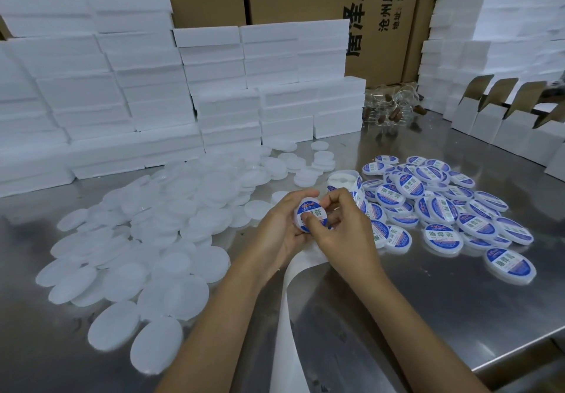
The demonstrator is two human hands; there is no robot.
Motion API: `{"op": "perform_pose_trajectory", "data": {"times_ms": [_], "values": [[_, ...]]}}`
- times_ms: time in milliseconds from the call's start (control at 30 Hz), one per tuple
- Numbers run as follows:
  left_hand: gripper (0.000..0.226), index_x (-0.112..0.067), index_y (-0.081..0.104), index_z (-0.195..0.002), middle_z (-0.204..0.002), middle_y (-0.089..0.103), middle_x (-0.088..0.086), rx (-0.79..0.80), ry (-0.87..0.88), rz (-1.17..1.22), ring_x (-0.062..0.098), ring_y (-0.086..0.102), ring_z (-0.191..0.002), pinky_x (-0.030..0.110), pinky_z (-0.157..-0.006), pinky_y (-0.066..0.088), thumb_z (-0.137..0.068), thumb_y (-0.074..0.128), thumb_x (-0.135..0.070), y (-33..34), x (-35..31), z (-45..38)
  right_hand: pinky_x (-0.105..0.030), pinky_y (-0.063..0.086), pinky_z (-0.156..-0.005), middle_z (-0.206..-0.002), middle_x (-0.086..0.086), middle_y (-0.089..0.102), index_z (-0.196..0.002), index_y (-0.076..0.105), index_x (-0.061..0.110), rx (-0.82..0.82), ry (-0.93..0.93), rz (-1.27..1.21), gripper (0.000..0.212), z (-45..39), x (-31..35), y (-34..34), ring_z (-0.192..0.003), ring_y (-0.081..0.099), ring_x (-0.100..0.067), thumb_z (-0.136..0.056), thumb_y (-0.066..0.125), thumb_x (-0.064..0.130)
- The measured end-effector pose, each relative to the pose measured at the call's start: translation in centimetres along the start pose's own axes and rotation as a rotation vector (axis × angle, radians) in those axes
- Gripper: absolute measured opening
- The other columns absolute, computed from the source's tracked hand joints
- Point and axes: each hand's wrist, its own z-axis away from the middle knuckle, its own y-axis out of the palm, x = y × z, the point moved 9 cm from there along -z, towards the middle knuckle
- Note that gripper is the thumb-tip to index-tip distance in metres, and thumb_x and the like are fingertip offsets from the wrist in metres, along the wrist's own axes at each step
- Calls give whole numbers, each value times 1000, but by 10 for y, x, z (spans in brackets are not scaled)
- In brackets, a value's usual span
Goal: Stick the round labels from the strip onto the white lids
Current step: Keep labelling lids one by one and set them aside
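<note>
My left hand [279, 230] grips a white lid [308, 206] that carries a blue and white round label. My right hand [342, 227] is curled over the lid, its thumb pressing on the label's lower edge. The label strip [356, 189] curls up behind my right hand, and its empty white backing [284, 316] trails toward the table's front edge. A heap of plain white lids [159, 233] covers the left of the table. Labelled lids [443, 209] lie piled on the right.
Stacks of white foam boxes [122, 87] stand along the back and at the right. Brown cartons [382, 10] rise behind them. Folded white cardboard boxes [504, 117] stand at back right. The steel table [428, 316] shows bare metal at front right.
</note>
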Motion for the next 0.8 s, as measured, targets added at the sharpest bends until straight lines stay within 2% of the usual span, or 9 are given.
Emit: {"op": "perform_pose_trajectory", "data": {"times_ms": [100, 167, 267, 333, 400, 533, 600, 700, 800], "values": [[29, 2, 61, -124, -122, 63, 25, -6, -2, 47, 36, 64, -107, 42, -95, 54, -103, 47, -13, -3, -2, 0, -18, 42, -66, -100, 13, 52, -96, 54, 27, -49, -78, 147, 32, 0, 5, -4, -80, 56, -6, -79, 80, 35], [31, 4, 60, -126, -124, 63, 29, 4, -29, 114, 43, 62, -117, 48, -103, 50, -102, 50, -12, -4, 0, -1, -25, 45, -70, -105, 13, 46, -102, 57, 28, -88, -119, 219, 37, 1, 8, -8, -86, 55, -9, -77, 80, 43], [33, 4, 59, -128, -130, 62, 30, 45, -63, 188, 49, 55, -128, 54, -110, 44, -100, 52, -13, -2, 2, -1, -28, 45, -74, -105, 14, 47, -111, 48, 31, -79, -117, 223, 57, 3, 9, -8, -95, 51, -6, -71, 76, 61], [35, 3, 58, -129, -129, 63, 32, 95, -81, 221, 48, 56, -128, 56, -112, 42, -100, 52, -14, 2, 3, 1, -25, 42, -67, -96, 19, 47, -98, 43, 34, -71, -83, 245, 61, 3, 8, -8, -88, 49, -2, -63, 66, 78], [39, 4, 56, -132, -129, 64, 30, 127, -79, 210, 45, 61, -123, 55, -109, 46, -99, 52, -16, 3, 3, 1, -22, 34, -59, -82, 15, 47, -77, 38, 34, -58, -93, 306, 56, 3, 10, -8, -76, 47, -4, -63, 60, 83], [47, 2, 67, -118, -113, 70, 24, 158, -54, 84, 39, 69, -104, 48, -94, 58, -79, 63, -24, 1, 0, 2, -29, 26, -54, -58, 7, 43, -62, 33, 28, -25, -182, 400, 53, 5, 16, -7, -58, 42, -11, -82, 56, 71], [45, 1, 70, -110, -108, 71, 23, 167, -60, 75, 36, 71, -99, 47, -89, 60, -76, 64, -26, 1, 0, 3, -31, 29, -55, -58, 5, 48, -63, 43, 23, -16, -193, 400, 46, 4, 14, -5, -57, 44, -13, -94, 52, 56], [35, 0, 71, -104, -104, 73, 17, 172, -58, 53, 29, 73, -94, 44, -85, 62, -81, 62, -25, 3, 0, 4, -36, 39, -60, -70, 0, 60, -77, 58, 12, 2, -154, 380, 42, 1, 5, -4, -66, 52, -18, -104, 41, 39], [31, -1, 69, -106, -102, 73, 16, 96, -52, 19, 29, 71, -95, 45, -87, 59, -101, 49, -24, 0, 1, 2, -34, 42, -62, -75, 2, 60, -83, 60, 14, 54, -130, 377, 47, 1, 3, -2, -70, 53, -16, -103, 33, 47]]}}
